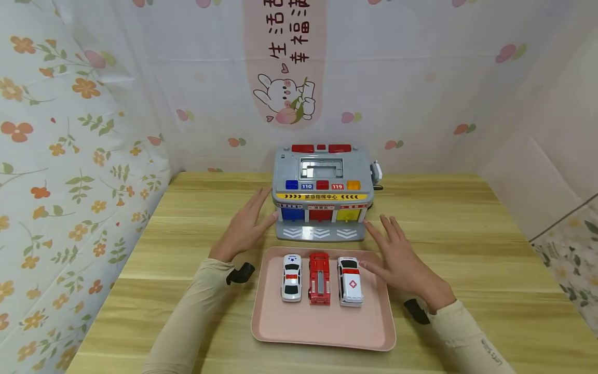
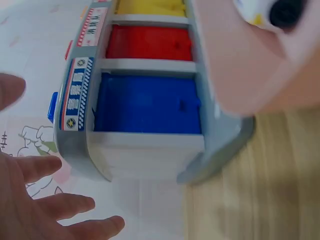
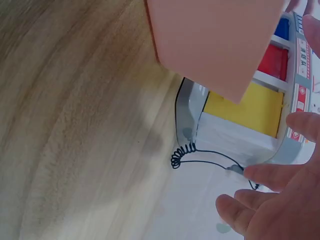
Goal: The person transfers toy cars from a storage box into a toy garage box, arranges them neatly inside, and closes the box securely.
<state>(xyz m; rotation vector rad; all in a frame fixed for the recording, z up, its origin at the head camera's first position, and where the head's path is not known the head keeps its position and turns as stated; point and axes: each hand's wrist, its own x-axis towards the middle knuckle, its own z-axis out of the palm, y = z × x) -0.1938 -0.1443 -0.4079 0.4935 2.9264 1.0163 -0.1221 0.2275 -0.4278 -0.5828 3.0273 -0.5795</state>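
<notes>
Three in a row

On the counter point(image 1: 444, 241): a toy house point(image 1: 322, 174), pink tray point(image 1: 322, 327) in front. Inside the tray: white car point(image 1: 291, 278), red truck point(image 1: 320, 280), white van point(image 1: 351, 284). Just left of the house: left hand point(image 1: 243, 228), fingers spread, holding nothing. Just right: right hand point(image 1: 403, 262), also spread and holding nothing, thumb near the van. Only in the head view: the whole roof point(image 1: 288, 167), all three toys. Big in the left wrist view: blue door point(image 2: 150, 105), black wheel point(image 2: 287, 12). Best in the right wrist view: curly black cord point(image 3: 177, 156).
</notes>
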